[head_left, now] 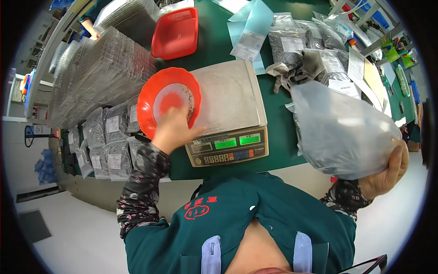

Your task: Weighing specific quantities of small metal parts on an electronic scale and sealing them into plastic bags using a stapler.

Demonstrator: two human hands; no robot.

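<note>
One green worktop [214, 41] carries one steel weighing scale [228, 98] near its front edge, with stacks of clear trays [98, 73] along the left edge. One large grey plastic bag [340, 130], long axis slanting up-left, is gripped underneath by the right hand [388, 171]. One orange bowl [169, 102], tilted on the scale's left side, is held by the left hand [173, 130].

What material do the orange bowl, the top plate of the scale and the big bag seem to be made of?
Orange bowl: probably plastic, glossy, evenly coloured, with a thin rim.
Scale plate: looks like brushed metal, dull grey with a soft sheen.
Big bag: thin plastic film, translucent grey, creased and shiny, held up by the right hand.
</note>
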